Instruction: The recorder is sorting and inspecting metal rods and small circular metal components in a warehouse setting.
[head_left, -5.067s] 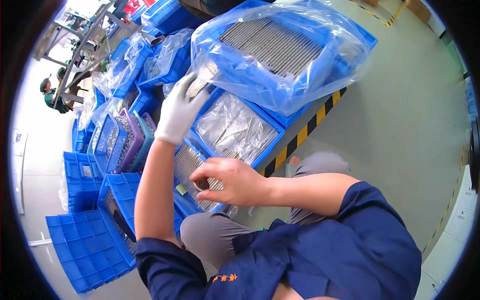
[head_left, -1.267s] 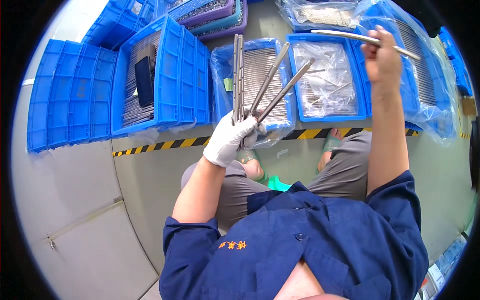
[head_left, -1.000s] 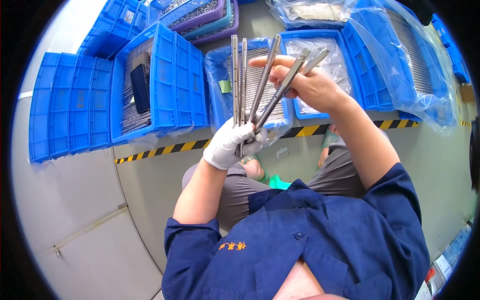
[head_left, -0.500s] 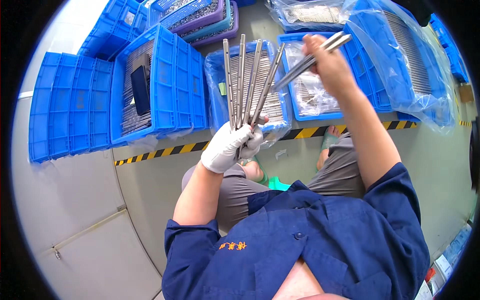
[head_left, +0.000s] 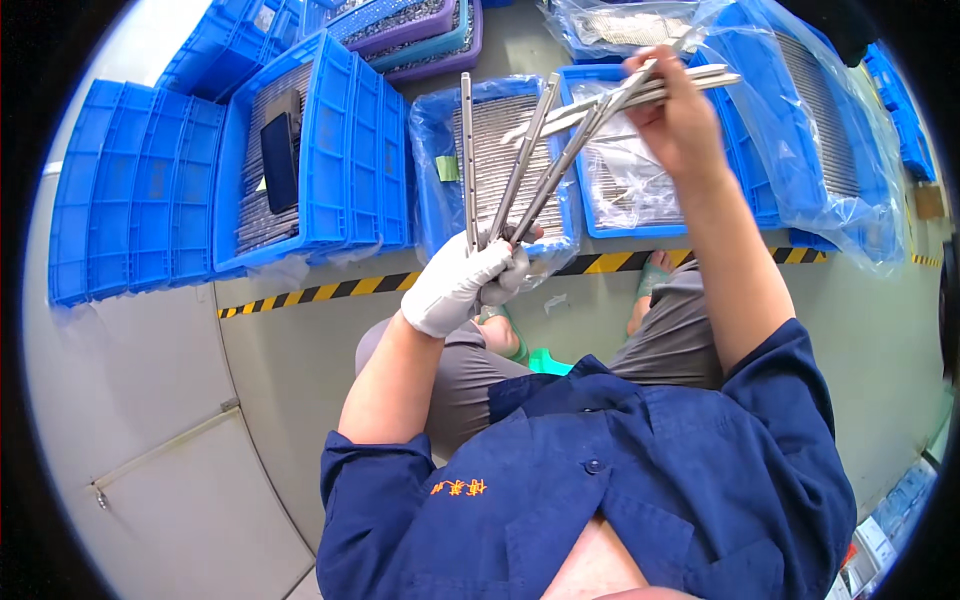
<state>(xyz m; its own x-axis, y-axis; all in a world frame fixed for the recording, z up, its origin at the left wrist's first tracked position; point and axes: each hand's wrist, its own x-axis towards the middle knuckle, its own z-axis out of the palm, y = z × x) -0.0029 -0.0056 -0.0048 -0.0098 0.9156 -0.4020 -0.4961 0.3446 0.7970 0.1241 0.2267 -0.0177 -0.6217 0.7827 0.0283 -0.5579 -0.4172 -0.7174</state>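
My left hand (head_left: pixel 455 285), in a white glove, is closed around the lower ends of several slim metal rods (head_left: pixel 469 150) with small holes along them. They stand up from the fist in a fan. My bare right hand (head_left: pixel 680 125), slightly blurred, grips more metal rods (head_left: pixel 708 82) lying crosswise in its fingers. Its fingertips are also at the upper end of the rightmost rod from the left fist; whether they pinch it I cannot tell. Beneath the hands are a plastic-lined blue bin (head_left: pixel 570 215) of stacked rods and another blue bin (head_left: pixel 640 233) with clear plastic over rods.
Stacked blue crates (head_left: pixel 375 170) stand at the left, with a dark phone (head_left: pixel 281 165) on the rods in one. Purple and teal baskets (head_left: pixel 475 55) of small metal pieces sit at the back. Clear plastic (head_left: pixel 870 235) drapes the right bin. Black-and-yellow tape (head_left: pixel 345 290) crosses the floor.
The right hand has moved slightly up and right, its rods swinging nearly level. One rod of the left hand's fan now leans right, up to the right fingers. The left hand stays closed.
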